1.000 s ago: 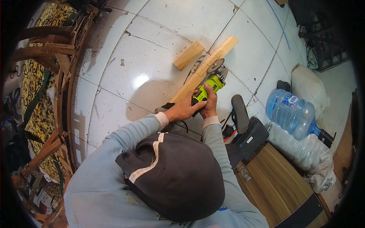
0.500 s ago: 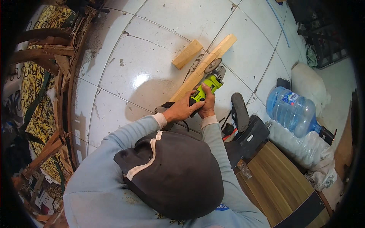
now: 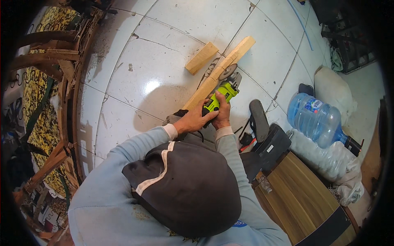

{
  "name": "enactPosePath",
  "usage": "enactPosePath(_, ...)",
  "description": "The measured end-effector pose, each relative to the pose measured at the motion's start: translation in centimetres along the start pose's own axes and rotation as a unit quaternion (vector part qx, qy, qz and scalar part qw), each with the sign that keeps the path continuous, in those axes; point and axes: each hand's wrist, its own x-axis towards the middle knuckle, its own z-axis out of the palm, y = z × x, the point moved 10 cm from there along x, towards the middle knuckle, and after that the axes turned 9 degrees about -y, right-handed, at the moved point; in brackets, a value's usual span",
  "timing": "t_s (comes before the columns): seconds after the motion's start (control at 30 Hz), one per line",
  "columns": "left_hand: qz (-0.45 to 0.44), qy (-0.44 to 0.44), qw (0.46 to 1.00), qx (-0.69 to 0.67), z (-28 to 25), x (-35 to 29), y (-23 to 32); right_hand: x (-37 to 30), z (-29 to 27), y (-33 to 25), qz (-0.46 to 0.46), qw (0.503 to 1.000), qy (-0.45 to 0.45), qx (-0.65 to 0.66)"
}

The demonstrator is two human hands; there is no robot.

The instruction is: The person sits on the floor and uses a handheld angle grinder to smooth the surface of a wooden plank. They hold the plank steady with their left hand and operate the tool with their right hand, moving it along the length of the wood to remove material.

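Note:
Both my hands are closed on a lime-green and black angle grinder (image 3: 225,92). My left hand (image 3: 189,121) wraps its rear end, while my right hand (image 3: 222,114) grips the body from the right. The grinder's round disc (image 3: 227,72) stands at the right edge of a long wooden beam (image 3: 213,78); I cannot tell whether it touches the wood. The beam lies slanted over the tiled floor, and its near end is hidden by my left hand and dark cloth. A short wood block (image 3: 202,58) lies left of the beam, beside a dark patterned object (image 3: 207,74).
At left stands a broken wooden furniture frame (image 3: 69,90) with springs. To the right are a grey sandal (image 3: 259,121), a black case (image 3: 274,145), a large blue water bottle (image 3: 314,117) and a wood-grain panel (image 3: 301,194). A thin blue tube (image 3: 303,26) lies farther off.
The grinder and both my hands have shifted very slightly left, the disc closer over the beam's edge. The beam and short block look nearly unmoved.

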Motion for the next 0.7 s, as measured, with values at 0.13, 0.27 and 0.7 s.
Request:
enactPosePath(0.13,-0.019,-0.015,1.000,-0.020,0.2,-0.1,0.2,0.0,0.0,-0.1,0.003,1.000,-0.003,0.002)
enactPosePath(0.27,-0.009,-0.006,1.000,-0.008,0.2,0.0,-0.6,-0.1,0.0,0.1,0.003,1.000,0.002,0.004)
enactPosePath(0.7,-0.015,-0.015,1.000,-0.009,0.4,-0.9,0.0,-0.6,-0.2,0.4,-0.002,1.000,0.002,-0.015)
